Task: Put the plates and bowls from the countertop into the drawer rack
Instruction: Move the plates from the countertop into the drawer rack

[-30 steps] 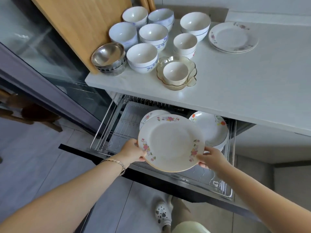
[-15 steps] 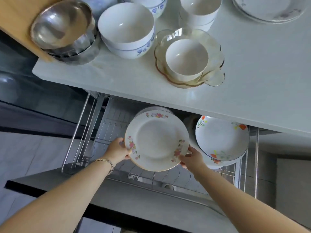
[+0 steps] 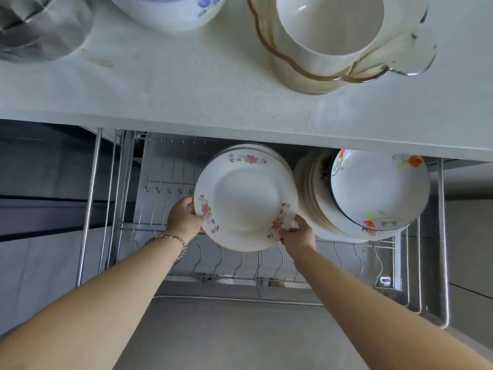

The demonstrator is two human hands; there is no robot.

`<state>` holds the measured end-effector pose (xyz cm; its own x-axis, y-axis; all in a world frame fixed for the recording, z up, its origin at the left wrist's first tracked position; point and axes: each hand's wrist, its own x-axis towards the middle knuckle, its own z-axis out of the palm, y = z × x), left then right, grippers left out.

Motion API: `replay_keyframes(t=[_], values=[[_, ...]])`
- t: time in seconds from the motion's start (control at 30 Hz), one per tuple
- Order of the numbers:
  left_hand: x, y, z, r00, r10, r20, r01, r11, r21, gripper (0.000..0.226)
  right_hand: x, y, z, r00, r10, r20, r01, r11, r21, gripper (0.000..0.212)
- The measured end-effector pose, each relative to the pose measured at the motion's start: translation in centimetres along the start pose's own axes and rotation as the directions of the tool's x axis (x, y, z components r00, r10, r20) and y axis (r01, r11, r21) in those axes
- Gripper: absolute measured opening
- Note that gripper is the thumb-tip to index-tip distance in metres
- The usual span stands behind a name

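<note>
A white plate with a floral rim (image 3: pixel 245 198) stands nearly upright inside the wire drawer rack (image 3: pixel 240 260). My left hand (image 3: pixel 184 217) grips its left edge and my right hand (image 3: pixel 297 235) grips its lower right edge. Right behind it another plate's rim shows. To the right, a stack of plates with red flowers (image 3: pixel 378 190) leans in the rack. On the white countertop (image 3: pixel 186 97) above sit a cream bowl (image 3: pixel 328 25) inside an amber glass bowl (image 3: pixel 394 68), and a white bowl with blue flowers (image 3: pixel 173 12).
A steel bowl (image 3: pixel 40 28) sits at the countertop's left end. The countertop's edge overhangs the back of the rack. Empty wire slots run along the rack's front and left. The drawer's grey front panel (image 3: pixel 240 329) lies below my arms.
Both hands have carried the floral plate further back into the rack, close to the plate behind it. The view has moved in nearer to the drawer.
</note>
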<state>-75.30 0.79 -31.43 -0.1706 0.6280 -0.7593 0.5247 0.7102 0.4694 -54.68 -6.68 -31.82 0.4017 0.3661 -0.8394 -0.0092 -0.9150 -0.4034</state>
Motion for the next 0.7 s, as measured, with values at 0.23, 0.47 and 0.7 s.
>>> replay_keyframes(t=[0.23,0.47,0.7], values=[[0.8,0.7,0.7,0.990,0.133,-0.054,-0.126,0.984,0.124,0.042,1.1,0.2,1.5,0.994,0.031,-0.102,-0.038,0.997,-0.068,0.047],[1.9,1.2,1.0,0.998,0.063,-0.001,-0.063,0.998,0.012,0.044,1.5,0.0,1.2,0.991,-0.059,-0.120,0.045,0.993,-0.111,0.038],[1.9,1.5,2.7,0.911,-0.296,0.286,0.410,0.723,-0.556,0.054,1.9,0.6,1.4,0.989,-0.040,-0.143,0.029,0.997,-0.076,0.035]])
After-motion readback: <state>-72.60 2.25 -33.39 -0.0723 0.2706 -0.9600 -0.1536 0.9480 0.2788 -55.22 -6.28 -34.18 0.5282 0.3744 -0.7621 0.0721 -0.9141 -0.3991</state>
